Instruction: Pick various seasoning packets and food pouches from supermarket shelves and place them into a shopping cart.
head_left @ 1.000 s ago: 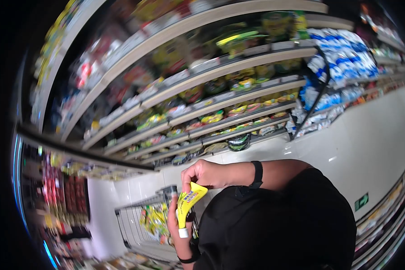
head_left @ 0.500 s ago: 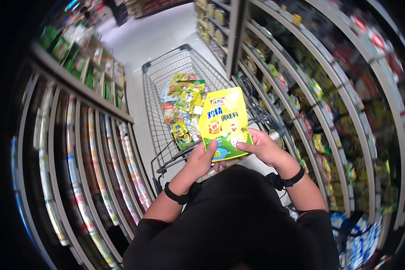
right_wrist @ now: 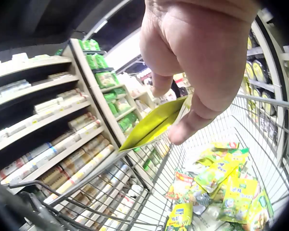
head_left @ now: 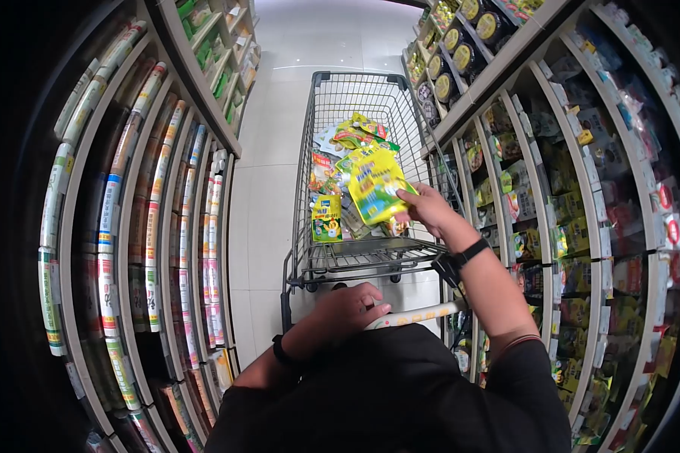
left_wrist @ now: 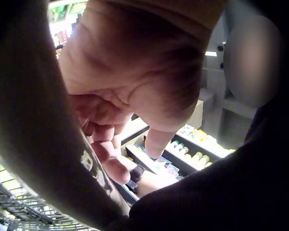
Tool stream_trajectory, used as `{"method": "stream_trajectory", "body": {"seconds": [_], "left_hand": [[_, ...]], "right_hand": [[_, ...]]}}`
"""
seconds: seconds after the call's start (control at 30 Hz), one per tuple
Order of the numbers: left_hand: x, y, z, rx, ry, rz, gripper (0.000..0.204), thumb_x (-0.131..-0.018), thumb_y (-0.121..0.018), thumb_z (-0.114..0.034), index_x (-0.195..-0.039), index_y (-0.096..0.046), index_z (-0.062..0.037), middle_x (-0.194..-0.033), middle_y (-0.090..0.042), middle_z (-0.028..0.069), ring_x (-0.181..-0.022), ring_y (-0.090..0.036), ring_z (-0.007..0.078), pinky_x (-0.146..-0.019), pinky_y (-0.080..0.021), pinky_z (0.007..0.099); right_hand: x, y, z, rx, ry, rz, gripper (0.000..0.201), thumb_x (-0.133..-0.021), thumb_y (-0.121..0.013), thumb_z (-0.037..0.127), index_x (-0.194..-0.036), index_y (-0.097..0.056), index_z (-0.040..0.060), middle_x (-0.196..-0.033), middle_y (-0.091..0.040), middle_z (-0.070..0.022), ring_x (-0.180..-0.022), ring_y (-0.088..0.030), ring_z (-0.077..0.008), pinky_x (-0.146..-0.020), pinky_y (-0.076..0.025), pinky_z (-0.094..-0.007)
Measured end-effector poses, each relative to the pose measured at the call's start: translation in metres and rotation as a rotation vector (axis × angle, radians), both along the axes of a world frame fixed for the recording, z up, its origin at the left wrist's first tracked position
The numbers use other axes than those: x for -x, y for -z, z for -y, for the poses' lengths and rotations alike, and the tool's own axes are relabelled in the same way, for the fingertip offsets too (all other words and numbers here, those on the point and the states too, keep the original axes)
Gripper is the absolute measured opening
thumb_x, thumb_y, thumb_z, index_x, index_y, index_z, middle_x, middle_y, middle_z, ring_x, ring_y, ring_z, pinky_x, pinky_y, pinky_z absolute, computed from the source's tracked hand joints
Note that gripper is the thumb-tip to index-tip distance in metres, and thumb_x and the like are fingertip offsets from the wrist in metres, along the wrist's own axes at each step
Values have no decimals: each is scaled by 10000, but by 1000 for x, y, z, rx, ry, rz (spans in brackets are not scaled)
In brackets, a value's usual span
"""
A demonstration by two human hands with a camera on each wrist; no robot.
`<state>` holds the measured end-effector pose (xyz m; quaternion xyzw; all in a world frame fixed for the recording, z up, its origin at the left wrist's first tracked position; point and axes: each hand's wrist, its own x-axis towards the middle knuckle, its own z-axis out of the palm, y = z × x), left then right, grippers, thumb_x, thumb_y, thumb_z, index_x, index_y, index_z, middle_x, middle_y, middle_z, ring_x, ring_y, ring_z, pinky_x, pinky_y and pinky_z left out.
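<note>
My right hand (head_left: 433, 211) pinches a yellow and green pouch of chicken bouillon seasoning (head_left: 376, 181) by its lower right corner, holding it over the shopping cart (head_left: 307, 185). In the right wrist view, the pouch (right_wrist: 151, 126) is seen tilted, with its bottom fold towards the camera and thumb and fingers at one end. Several bright packets (right_wrist: 221, 168) lie in the basket below. My left hand (head_left: 346, 308) is close by the cart's pale handle (head_left: 419, 312), near my body. In the left wrist view, the left hand's fingers (left_wrist: 113, 166) hang loosely curled and hold nothing.
Shelves of rolled, tube-shaped packs (head_left: 112, 204) line the left side of the aisle. On the right, shelves (head_left: 521, 174) carry bagged goods, with dark round-labelled packs (head_left: 461, 57) further off. Pale tiled floor (head_left: 263, 189) runs alongside the cart.
The view has turned from the shelves to the cart. Both hands held the pouch half a second ago; now the left has let go and moved down near the handle, while the right carries it over the basket.
</note>
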<state>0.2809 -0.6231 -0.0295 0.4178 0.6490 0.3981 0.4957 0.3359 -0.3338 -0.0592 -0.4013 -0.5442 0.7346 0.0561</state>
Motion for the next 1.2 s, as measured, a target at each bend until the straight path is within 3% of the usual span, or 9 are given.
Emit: {"method": "stream_trajectory", "body": {"seconds": [0.03,0.13,0.27,0.33,0.63,0.8,0.93,1.13,1.2], "left_hand": [[2,-2,2,-3,3,-2,305,-851,-705,-291,-1010,-616,-47,-742,-603,10,-643,-523,74,-597,-439,253],[7,-3,4,10,47,-66,375,-839,-706,-344,-1049,-619,-45,-795,-629,46,-673,-549,109,-615,-453,270],[16,1,5,7,114,-95,447,-827,-700,-406,-1080,-618,-46,-837,-650,73,-690,-567,159,-628,-467,299],[16,-2,2,-3,181,-125,435,-826,-700,-393,-1084,-618,-53,-879,-650,70,-718,-572,165,-648,-470,296],[2,14,-20,-258,399,-406,435,-818,-690,-379,-1081,-622,-39,-1022,-630,144,-948,-591,321,-842,-479,392],[-15,6,-28,-291,523,-460,459,-825,-699,-299,-1155,-583,-2,-1064,-613,197,-980,-581,381,-852,-474,419],[-48,22,-34,-302,495,-403,538,-841,-684,-277,-1258,-495,5,-1009,-612,205,-825,-636,332,-676,-504,394],[-77,40,-49,-249,490,-943,505,-833,-696,-285,-1209,-504,-9,-843,-650,202,-762,-636,385,-680,-496,440],[-69,60,-54,-313,430,-671,496,-814,-730,-255,-1196,-518,-21,-863,-657,176,-764,-645,279,-728,-505,359]], "right_hand": [[9,3,0,-48,70,11,658,-907,-653,201,-1375,-252,-31,-1112,-594,-156,-801,-655,-191,-650,-576,-277],[21,18,-5,-31,118,201,749,-912,-646,203,-1432,-147,0,-1145,-567,-160,-828,-654,-213,-692,-583,-305],[0,6,-12,111,65,80,738,-909,-645,178,-1441,-174,-24,-1202,-538,-182,-938,-652,-252,-740,-576,-313],[-24,-5,-18,128,87,-60,506,-932,-605,173,-1339,-370,-16,-1125,-595,-141,-948,-655,-246,-772,-565,-305],[-200,-78,53,-122,499,-278,322,-954,-575,183,-1201,-527,-18,-1076,-646,-135,-861,-664,-194,-760,-544,-295],[-303,-50,126,-187,787,-272,269,-935,-592,132,-1159,-564,-14,-1044,-663,-121,-854,-670,-179,-742,-552,-292],[-380,-16,178,-160,958,-135,277,-935,-600,174,-1155,-564,11,-1048,-659,-107,-865,-664,-167,-744,-544,-276],[-468,33,257,-113,1018,-84,251,-923,-606,222,-1095,-613,39,-1023,-661,-64,-855,-657,-150,-716,-514,-262],[-492,54,280,-88,990,-58,264,-915,-618,236,-1093,-621,41,-1011,-664,-61,-849,-658,-151,-707,-511,-267]]}}
